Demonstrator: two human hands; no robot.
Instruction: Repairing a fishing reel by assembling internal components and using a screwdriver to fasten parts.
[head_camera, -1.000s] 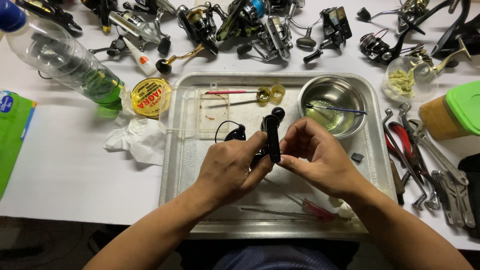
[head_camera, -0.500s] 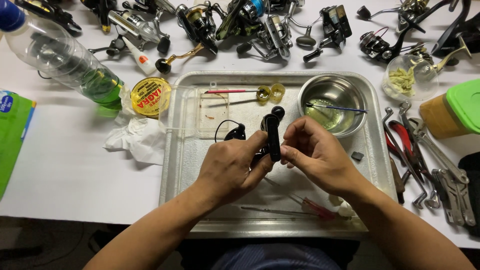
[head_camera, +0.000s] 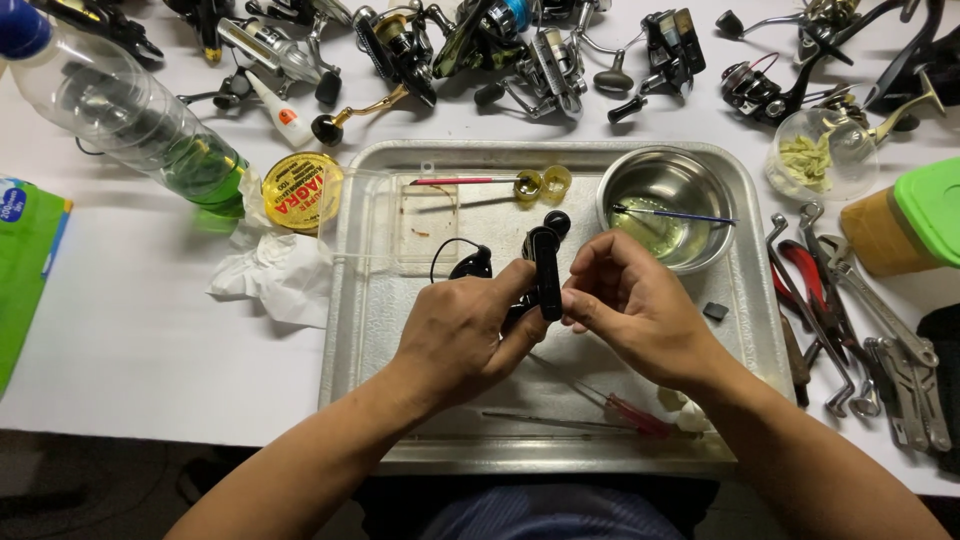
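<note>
White table (head_camera: 130, 340) carries my metal tray (head_camera: 370, 330) at its near edge, with a steel bowl (head_camera: 668, 205) in the tray's far right corner. Over the tray's middle I see both hands close together: my left hand (head_camera: 460, 335) and right hand (head_camera: 635, 310) each pinch the black reel handle (head_camera: 547, 262), held upright between them.

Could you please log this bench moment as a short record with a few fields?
Left hand: left hand grips the black reel part from below
Right hand: right hand pinches the same part's right side
Work surface: metal tray on a white table
In tray: steel bowl of liquid with a thin brush across it; red-handled screwdriver
Left of tray: crumpled tissue, yellow tin, plastic bottle
Right of tray: pliers and wrenches
</note>
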